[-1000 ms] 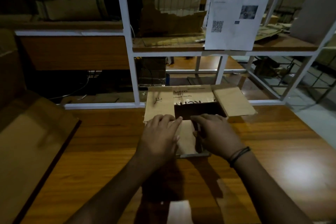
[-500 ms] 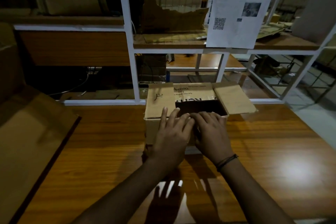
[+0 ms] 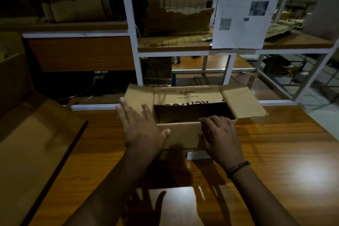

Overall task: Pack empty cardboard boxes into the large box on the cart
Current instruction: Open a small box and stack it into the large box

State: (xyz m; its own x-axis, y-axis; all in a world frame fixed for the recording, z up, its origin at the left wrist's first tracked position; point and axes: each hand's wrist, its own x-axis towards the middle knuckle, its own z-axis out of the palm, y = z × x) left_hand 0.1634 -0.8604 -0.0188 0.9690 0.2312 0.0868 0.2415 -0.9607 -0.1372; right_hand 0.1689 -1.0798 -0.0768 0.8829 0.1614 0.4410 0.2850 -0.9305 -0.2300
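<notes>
Left hand spread flat over the Aveeno box mid-frame, right hand pinching its near flap. I'd tuck flaps in evenly.

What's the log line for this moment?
box: open, on table | left hand: spread over left flap | right hand: holds near flap

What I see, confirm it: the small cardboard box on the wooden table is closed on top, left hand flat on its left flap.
Wrong in one respect: the small cardboard box is open on top, its side flaps spread outward and its dark inside showing in the head view. It does sit on the wooden table, left hand flat on its left flap.
</notes>
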